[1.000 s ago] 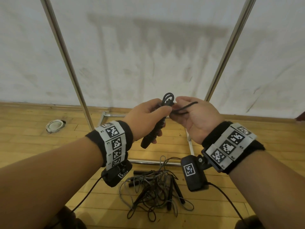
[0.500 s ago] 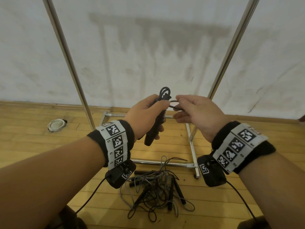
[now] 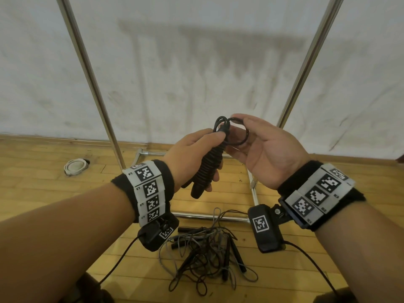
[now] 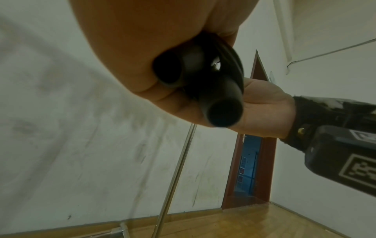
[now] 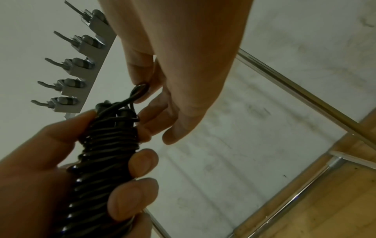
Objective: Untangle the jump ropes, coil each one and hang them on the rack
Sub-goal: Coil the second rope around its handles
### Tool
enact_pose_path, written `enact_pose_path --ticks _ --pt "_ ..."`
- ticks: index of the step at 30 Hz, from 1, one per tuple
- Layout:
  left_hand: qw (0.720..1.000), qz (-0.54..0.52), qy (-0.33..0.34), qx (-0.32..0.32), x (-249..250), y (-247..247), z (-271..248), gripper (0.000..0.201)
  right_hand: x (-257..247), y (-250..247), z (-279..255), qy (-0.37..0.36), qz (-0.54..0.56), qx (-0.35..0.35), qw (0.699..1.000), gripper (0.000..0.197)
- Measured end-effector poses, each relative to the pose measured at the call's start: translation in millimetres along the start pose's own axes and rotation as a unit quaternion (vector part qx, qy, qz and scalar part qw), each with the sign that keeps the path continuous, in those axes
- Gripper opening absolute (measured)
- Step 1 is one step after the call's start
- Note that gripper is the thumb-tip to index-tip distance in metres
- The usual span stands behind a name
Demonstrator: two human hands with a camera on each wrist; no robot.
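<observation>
Left hand (image 3: 192, 154) grips the black jump rope wound tightly round its two handles (image 3: 207, 169), steadying the bundle at chest height. Right hand (image 3: 262, 149) pinches its free end loop (image 3: 237, 133), likely for hanging on the grey hook rack (image 5: 77, 67). Remaining tangled ropes (image 3: 209, 250) lie on the wooden floor (image 3: 43, 193).

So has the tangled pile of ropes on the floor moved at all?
No. The tangled pile lies in the same place by the rack's bottom bar as before.
</observation>
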State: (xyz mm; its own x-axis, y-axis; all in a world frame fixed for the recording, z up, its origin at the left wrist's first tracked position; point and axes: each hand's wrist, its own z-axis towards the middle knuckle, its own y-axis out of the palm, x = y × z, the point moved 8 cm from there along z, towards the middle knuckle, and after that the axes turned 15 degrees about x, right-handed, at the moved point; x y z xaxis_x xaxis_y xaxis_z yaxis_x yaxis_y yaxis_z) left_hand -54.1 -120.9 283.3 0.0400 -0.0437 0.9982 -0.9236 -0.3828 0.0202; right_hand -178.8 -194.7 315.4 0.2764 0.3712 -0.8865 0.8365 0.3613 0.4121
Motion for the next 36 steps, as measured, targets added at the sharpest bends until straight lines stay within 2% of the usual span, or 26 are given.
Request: enact_pose_path --ticks 8,12,16,25,29,32,34,36 --pt "0.999 0.006 -0.012 -0.035 1 11 -6 0.063 3 5 0 -0.007 -0.031 -0.058 0.998 0.036" --pt "0.999 0.004 -0.029 -0.045 1 13 -8 0.057 0 4 1 -0.003 -0.029 -0.08 0.996 0.024" --pt "0.998 0.019 -0.039 -0.045 1 16 -11 0.054 -1 6 1 0.003 -0.034 -0.099 0.995 0.021" --pt "0.996 0.075 -0.036 -0.032 3 11 -7 0.062 -10 9 0 -0.035 -0.087 -0.071 0.993 0.006" --pt "0.994 0.1 -0.045 -0.023 1 8 -6 0.064 -19 10 -1 -0.1 -0.184 -0.059 0.976 0.011" --pt "0.993 0.102 -0.056 -0.029 0 8 -6 0.065 -24 11 -1 -0.137 -0.215 -0.052 0.966 0.016" --pt "0.992 0.097 -0.068 -0.041 0 9 -7 0.065 -22 13 -3 -0.137 -0.209 -0.06 0.966 0.02" --pt "0.991 0.094 -0.075 -0.052 -1 10 -8 0.065 -16 13 -3 -0.107 -0.168 -0.062 0.978 0.021"
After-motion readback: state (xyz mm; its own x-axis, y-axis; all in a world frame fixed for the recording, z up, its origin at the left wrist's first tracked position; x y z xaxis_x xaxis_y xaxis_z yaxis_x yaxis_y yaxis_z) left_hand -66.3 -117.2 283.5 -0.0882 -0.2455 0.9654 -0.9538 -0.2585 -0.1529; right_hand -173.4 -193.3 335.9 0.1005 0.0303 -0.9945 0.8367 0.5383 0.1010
